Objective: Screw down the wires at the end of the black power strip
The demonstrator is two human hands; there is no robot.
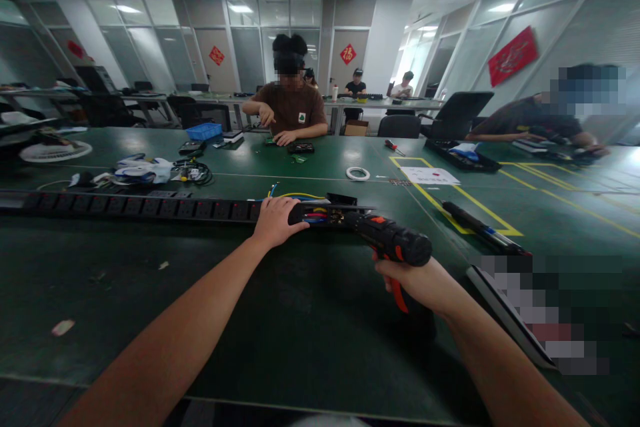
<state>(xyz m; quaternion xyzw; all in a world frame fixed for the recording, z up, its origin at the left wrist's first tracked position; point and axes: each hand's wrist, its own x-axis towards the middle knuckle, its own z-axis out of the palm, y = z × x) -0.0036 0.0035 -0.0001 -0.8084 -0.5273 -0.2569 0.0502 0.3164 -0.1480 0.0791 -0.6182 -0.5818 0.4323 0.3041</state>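
Note:
A long black power strip [165, 209] lies across the green table, its sockets facing me. My left hand [277, 220] grips it close to its right end, fingers over the top and thumb along the front. Just right of the thumb, the strip's end is open, showing coloured wires [316, 215] inside. My right hand [407, 273] is wrapped round the handle of a black and orange cordless drill [390, 237]. The drill's nose points left into that open end; whether its tip touches anything there is too small to tell.
Behind the strip lie bundled cables [195, 172], a white tape roll [358, 174] and a red-handled screwdriver [393, 145]. To the right are a black pen-shaped tool [480, 227], a paper sheet [431, 175] and a book-like object [510, 313]. A co-worker [290, 107] sits opposite; another person leans in at right.

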